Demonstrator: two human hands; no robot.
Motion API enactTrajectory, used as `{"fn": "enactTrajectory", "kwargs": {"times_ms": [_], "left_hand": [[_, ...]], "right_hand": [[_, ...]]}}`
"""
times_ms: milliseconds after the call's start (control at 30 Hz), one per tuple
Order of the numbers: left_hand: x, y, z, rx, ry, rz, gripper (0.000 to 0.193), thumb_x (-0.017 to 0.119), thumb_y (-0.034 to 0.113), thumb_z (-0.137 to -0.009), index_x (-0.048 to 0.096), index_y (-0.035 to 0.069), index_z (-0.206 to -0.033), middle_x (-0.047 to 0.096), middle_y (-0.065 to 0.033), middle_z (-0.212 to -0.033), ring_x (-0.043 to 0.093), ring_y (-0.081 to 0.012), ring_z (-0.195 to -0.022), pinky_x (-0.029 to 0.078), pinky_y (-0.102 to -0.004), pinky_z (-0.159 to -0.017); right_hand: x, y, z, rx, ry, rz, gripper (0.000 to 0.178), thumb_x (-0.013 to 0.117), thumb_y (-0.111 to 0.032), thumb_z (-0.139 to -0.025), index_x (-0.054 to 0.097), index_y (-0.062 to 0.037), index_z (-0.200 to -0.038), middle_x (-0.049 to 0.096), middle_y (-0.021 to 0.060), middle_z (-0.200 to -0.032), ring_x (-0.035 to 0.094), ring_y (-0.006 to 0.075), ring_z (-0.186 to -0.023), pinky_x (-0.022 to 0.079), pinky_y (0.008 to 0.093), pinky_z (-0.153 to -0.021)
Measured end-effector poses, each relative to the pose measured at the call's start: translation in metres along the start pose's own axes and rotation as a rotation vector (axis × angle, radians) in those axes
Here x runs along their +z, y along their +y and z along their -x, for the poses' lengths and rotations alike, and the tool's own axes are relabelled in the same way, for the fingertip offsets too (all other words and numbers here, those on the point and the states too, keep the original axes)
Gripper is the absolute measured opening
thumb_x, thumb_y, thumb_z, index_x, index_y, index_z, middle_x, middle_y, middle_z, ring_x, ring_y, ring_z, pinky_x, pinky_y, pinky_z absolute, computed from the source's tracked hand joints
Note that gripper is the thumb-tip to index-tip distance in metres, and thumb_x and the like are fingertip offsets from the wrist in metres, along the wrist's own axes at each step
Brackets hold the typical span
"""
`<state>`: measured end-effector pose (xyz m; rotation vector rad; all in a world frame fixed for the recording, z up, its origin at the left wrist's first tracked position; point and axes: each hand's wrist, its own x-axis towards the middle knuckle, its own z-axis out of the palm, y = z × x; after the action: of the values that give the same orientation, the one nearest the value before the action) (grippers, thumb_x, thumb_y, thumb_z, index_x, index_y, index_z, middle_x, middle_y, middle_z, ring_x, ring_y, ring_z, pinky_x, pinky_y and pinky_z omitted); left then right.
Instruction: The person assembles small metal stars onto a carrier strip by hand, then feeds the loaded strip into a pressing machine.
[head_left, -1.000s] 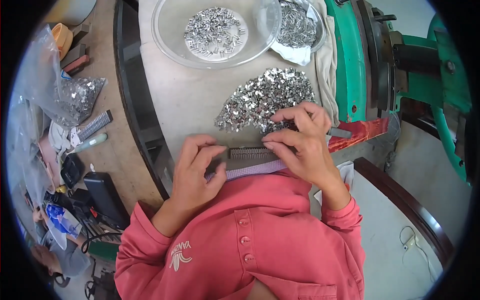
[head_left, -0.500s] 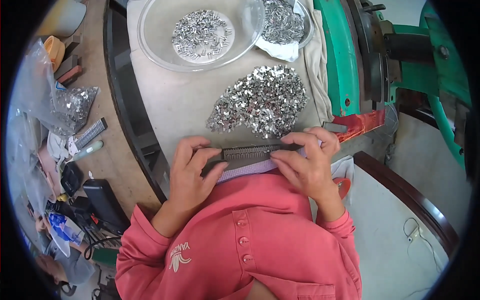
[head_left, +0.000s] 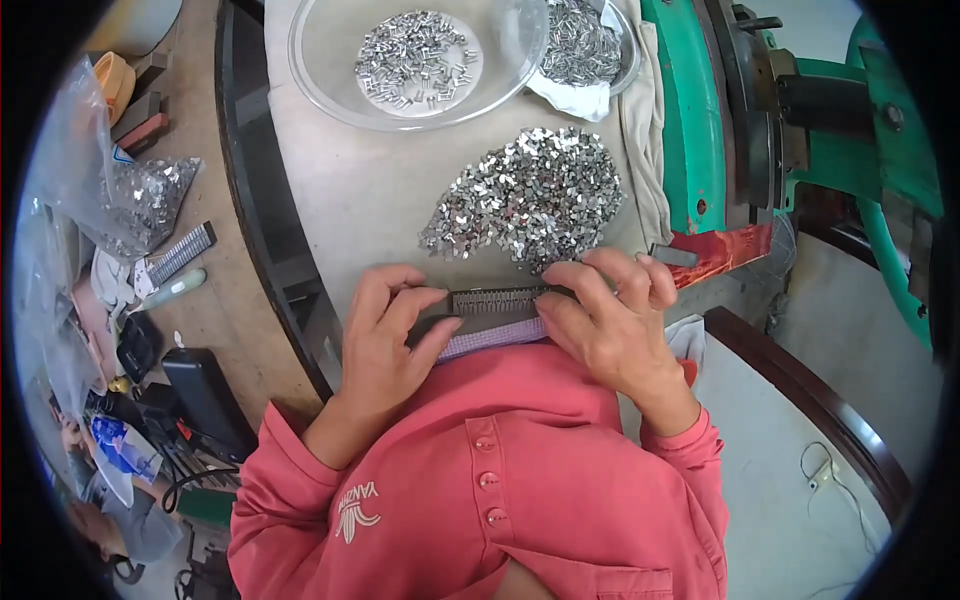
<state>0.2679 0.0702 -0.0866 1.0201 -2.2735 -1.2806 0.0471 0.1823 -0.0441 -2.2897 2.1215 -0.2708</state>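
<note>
A dark metal bar with a row of narrow slots [head_left: 495,301] lies level in front of my body, at the near edge of the table. My left hand [head_left: 388,345] pinches its left end between thumb and fingers. At the right end, my right hand [head_left: 612,335] has its thumb and index finger closed on the bar; whether a small piece is between them is hidden. Just beyond the bar spreads a pile of small flat silvery metal pieces [head_left: 530,195]. A purple checked cloth [head_left: 497,338] shows below the bar, against my red shirt.
A clear plastic bowl [head_left: 405,125] of small metal parts stands at the back, beside a smaller bowl [head_left: 633,72] of metal pins. A green machine [head_left: 690,140] borders the right. On the left bench lie a bag of metal pieces [head_left: 150,205] and another slotted bar [head_left: 182,250]. A person [head_left: 145,525] is at lower left.
The view has shifted slightly, so the table things sit a little to the right. My right fingers have moved slightly left along the bar and curled closer; my left hand keeps its pinch.
</note>
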Motion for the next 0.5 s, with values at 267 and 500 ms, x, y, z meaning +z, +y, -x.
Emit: {"fn": "enactTrajectory", "kwargs": {"times_ms": [267, 500], "left_hand": [[0.0, -0.002, 0.0, 0.007, 0.006, 0.0, 0.035, 0.085, 0.004, -0.07, 0.069, 0.002, -0.101, 0.058, -0.0128, -0.109, 0.061, -0.0264, -0.097, 0.05, -0.0317, -0.08], [0.0, 0.001, -0.001, -0.028, 0.001, 0.032, 0.035, 0.085, 0.004, -0.07, 0.069, 0.003, -0.101, 0.058, -0.0124, -0.109, 0.061, -0.0262, -0.096, 0.05, -0.0316, -0.078]], "right_hand": [[-0.003, 0.011, -0.012, -0.008, -0.068, -0.171, 0.014, 0.076, -0.019, -0.068, 0.069, -0.0165, -0.08, 0.061, -0.008, -0.11, 0.049, 0.0177, -0.115, 0.029, 0.0436, -0.102], [-0.003, 0.017, -0.009, -0.002, -0.091, -0.206, 0.012, 0.077, -0.019, -0.07, 0.072, -0.0174, -0.081, 0.062, -0.0083, -0.109, 0.05, 0.0196, -0.115, 0.029, 0.0439, -0.101]]}}
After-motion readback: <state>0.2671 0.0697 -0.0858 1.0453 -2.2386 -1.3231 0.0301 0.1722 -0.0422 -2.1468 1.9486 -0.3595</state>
